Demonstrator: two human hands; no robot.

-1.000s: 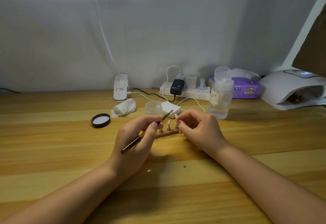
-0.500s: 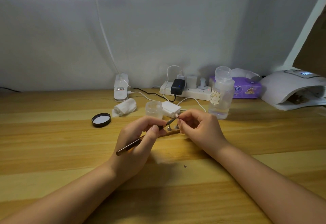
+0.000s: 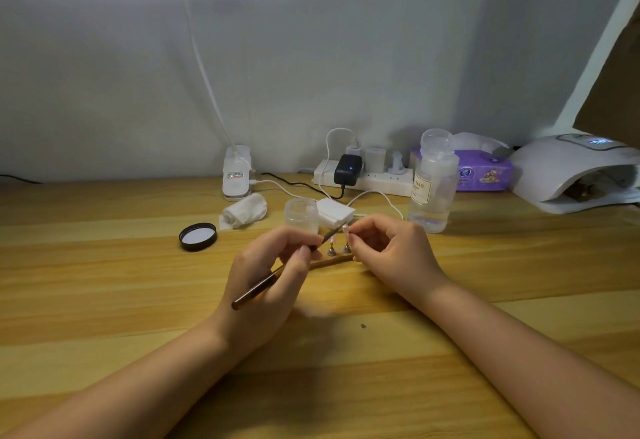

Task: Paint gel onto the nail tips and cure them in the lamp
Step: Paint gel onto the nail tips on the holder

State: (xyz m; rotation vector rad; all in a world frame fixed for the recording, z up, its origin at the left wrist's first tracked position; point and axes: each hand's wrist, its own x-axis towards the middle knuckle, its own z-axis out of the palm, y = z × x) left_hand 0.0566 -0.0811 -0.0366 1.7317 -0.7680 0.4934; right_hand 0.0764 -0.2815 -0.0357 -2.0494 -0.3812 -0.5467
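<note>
Left hand (image 3: 273, 272): fingers curled round a brush (image 3: 277, 274), centre frame.
Right hand (image 3: 388, 251): pinches a nail tip (image 3: 345, 228) at the brush's point.
Surface (image 3: 104, 283): striped wood, carrying a black lid (image 3: 198, 236) and clear bottle (image 3: 433, 182).
Lamp (image 3: 575, 172): white, far right.
Room: grey wall (image 3: 381, 58) behind.
</note>
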